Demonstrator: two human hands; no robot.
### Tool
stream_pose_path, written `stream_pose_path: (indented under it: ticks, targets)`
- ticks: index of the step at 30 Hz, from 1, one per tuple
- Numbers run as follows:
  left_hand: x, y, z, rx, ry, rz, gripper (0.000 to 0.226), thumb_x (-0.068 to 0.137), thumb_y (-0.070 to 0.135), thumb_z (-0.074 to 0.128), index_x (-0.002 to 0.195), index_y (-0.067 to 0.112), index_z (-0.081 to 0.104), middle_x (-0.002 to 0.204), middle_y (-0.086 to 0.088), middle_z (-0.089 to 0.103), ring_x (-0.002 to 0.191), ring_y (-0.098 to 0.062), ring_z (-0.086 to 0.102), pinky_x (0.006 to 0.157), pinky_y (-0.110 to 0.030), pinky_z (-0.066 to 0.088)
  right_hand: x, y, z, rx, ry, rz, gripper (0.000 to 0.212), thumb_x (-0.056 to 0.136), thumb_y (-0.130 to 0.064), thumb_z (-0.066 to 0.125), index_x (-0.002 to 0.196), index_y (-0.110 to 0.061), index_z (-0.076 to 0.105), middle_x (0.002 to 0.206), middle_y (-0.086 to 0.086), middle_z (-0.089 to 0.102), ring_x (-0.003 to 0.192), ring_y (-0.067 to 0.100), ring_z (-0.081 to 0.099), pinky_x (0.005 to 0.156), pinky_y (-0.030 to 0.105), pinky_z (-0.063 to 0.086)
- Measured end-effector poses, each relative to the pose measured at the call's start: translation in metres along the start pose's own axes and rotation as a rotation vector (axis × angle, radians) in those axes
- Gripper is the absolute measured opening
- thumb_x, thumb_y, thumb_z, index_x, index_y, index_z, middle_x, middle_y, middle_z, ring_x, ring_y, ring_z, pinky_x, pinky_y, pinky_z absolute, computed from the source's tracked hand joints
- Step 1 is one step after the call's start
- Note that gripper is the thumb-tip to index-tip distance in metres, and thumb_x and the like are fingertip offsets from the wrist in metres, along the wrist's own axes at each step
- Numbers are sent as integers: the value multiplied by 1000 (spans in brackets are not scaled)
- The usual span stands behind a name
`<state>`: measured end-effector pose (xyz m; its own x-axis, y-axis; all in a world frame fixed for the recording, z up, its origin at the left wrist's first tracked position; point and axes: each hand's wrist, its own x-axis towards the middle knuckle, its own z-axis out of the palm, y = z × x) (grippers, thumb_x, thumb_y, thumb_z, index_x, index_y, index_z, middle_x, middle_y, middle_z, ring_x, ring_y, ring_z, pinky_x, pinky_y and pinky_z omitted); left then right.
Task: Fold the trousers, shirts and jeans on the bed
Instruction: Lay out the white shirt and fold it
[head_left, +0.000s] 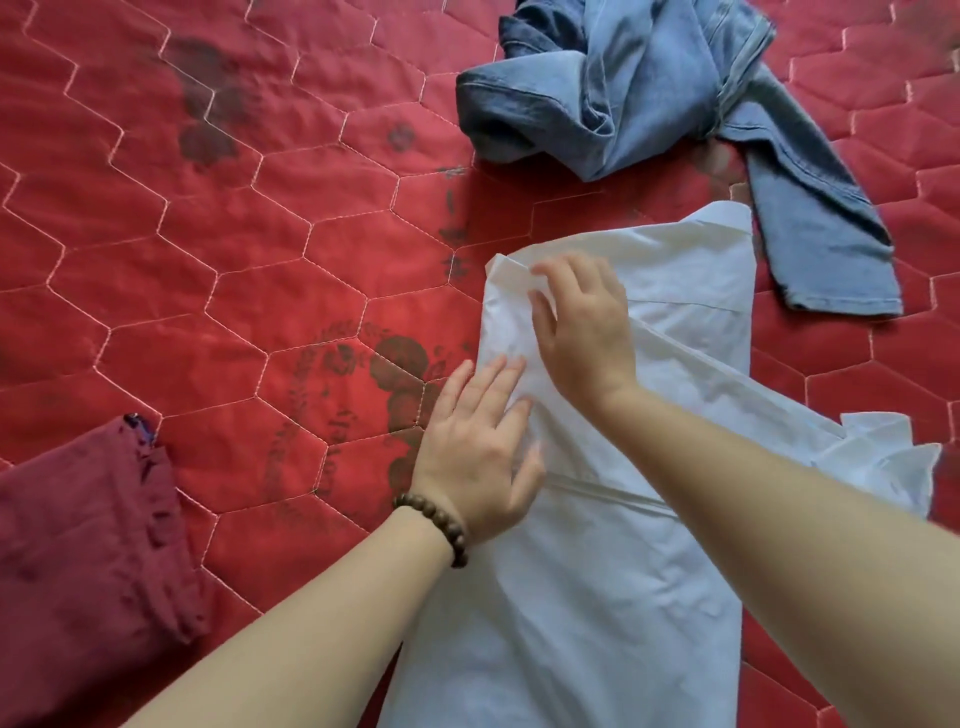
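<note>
- The thin white cotton shirt (597, 545) lies flat on the red quilted bedspread (208, 260), right under both hands, running from the far edge near the fingertips back towards the person.
- Left hand (480, 452), the one with the brown wooden bead bracelet (436, 525) on its wrist, lies flat with straight fingers on the shirt's left edge, pressing it down. It isn't gripping anything.
- Right hand (584, 327) sits just beyond the left one, fingers loosely bent over a folded-in flap near the far left corner. Looks like it's smoothing or nudging the fold; I can't tell for sure if it's pinching cloth.
- My guess on handling: very light and floppy, creases easily, and slides a bit on that bedspread. So pin it with one flat palm and move the other.
- Best place to take hold is probably the folded edges or corners, not the middle, where it would just bunch up.
- The crumpled blue denim jeans (675, 104) are well beyond the right hand, still unfolded. They'll be heavier and stiffer.
- A dark maroon garment (88, 545) lies to the left of the left forearm, apart from the shirt.
</note>
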<state>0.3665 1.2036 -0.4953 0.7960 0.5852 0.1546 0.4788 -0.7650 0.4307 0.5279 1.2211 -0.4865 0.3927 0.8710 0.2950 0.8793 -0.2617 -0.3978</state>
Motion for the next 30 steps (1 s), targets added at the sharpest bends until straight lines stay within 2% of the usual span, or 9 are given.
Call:
stream_pose_path:
  ticks: [2,4,7,9,13,18,24,27,30]
  targets:
    - [18,8,8,-25,-15,-64,48,82,12,38,122,-6,58,133,-24,53,123,-38,51,107,-47,38,-27,6,-3,-8,-28,-75,20,84,-3,59,102,-1,67,104,17,65,94,37,59,86,44,44]
    - [32,11,22,66,-176,-170,55,93,9,29,146,-5,23,154,-22,23,143,-33,22,118,-40,18,-46,17,-1,14,-220,-90,31,88,-6,59,118,0,64,122,19,62,112,37,57,100,46,41]
    - [32,3,42,283,-330,-199,61,102,34,15,149,3,-10,158,-16,-13,146,-26,-15,119,-37,-6,-60,41,-2,-139,-449,-84,51,100,-31,40,149,-17,31,157,2,25,146,20,20,120,43,6]
    - [28,3,43,308,-340,-164,70,97,51,15,150,12,-12,157,-15,-17,145,-26,-18,119,-39,-6,-66,64,-9,-263,-487,-32,58,99,-46,23,153,-25,13,161,-4,6,148,14,1,119,44,-6]
    - [27,5,43,331,-349,-154,75,89,63,9,149,26,-16,157,-15,-18,145,-27,-19,119,-42,-3,-89,111,-40,-379,-467,101,61,95,-49,12,151,-26,8,160,-3,5,148,13,-1,118,51,-8]
    - [43,25,43,386,-375,-244,82,86,62,25,152,16,6,157,-25,-1,146,-36,-4,118,-46,-1,-139,140,-76,-404,-407,241,58,96,-40,17,150,-19,20,158,3,19,147,19,12,117,57,1]
    - [57,57,51,521,-379,-415,81,90,61,19,149,6,16,155,-31,2,145,-42,-4,117,-54,0,-181,176,-120,-601,-363,259,47,97,-24,40,138,-2,48,142,15,49,136,32,40,110,67,17]
    - [54,75,52,468,-238,-419,75,90,48,37,147,3,20,156,-27,-7,145,-37,-11,115,-54,-7,-199,191,-148,-723,-407,384,47,95,-14,50,137,5,44,146,19,43,141,35,29,111,68,11]
    - [56,115,68,316,-218,-167,71,92,33,40,150,3,12,158,-22,-5,146,-32,-9,115,-45,-13,-198,179,-156,-741,-333,427,53,91,-11,51,140,5,39,152,19,32,145,36,18,112,62,-4]
